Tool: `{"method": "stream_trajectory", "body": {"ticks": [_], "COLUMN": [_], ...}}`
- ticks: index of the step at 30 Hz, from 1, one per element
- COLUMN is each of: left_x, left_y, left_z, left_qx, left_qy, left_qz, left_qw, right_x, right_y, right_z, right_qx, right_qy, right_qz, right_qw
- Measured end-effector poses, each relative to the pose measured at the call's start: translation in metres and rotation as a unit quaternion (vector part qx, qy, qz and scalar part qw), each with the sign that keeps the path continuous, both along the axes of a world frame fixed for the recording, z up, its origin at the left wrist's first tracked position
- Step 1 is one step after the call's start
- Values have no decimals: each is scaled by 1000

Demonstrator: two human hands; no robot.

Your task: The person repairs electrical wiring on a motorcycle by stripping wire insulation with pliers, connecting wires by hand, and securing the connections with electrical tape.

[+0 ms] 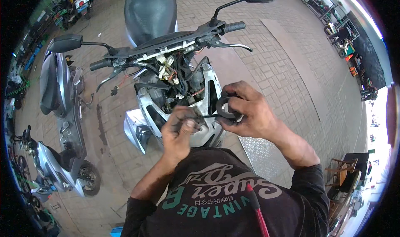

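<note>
Paved floor (pixel 268 72) spread out beneath and all around the grip. Directly beyond both hands stood a scooter (pixel 189 76) with its front opened up, and well away to the left of the grip were a silver scooter with a dark seat (pixel 62 83) and, nearer the person, another silver scooter (pixel 54 166). A patterned metal plate (pixel 262 158) lay on the ground below the right forearm. Farthest ahead of the hands was the black seat (pixel 151 14); on the near side of it ran the handlebar (pixel 175 41), and between that and the grip hung a tangle of wires (pixel 168 72). Just under the hands sat a silver-grey front panel (pixel 209 131). The right hand (pixel 250 112) was closed around a black roll (pixel 220 108), ring-shaped, with fingers over its upper edge and the thumb below. The left hand (pixel 179 130) was near it on the left, fingers curled in and thumb up against them. Between the two, a thin dark strip (pixel 211 116) led from the roll toward the left fingertips; whether they pinched its end, I could not tell
</note>
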State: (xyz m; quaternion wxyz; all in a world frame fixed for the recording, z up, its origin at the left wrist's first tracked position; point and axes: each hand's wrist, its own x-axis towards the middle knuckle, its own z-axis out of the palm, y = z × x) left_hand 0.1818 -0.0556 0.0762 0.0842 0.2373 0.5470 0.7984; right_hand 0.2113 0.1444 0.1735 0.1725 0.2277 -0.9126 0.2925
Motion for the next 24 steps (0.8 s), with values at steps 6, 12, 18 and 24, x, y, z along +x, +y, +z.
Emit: {"method": "stream_trajectory", "body": {"ticks": [6, 12, 18, 24], "left_x": [-32, -44, -27, -16], "left_y": [-34, -37, -37, -46], "left_z": [25, 70, 60, 60], "left_qx": [-55, -349, -465, -469], "left_qy": [49, 262, 417, 456], "left_qz": [-51, -145, -56, -27], "left_qw": [996, 888, 779, 756], "right_x": [-11, -19, -18, -34], "right_y": [-20, -37, -51, -66], "right_z": [37, 50, 15, -11], "right_qx": [113, 214, 235, 105], "right_qy": [15, -15, -102, -153], "right_qz": [70, 116, 109, 103], "right_qw": [991, 970, 960, 977]}}
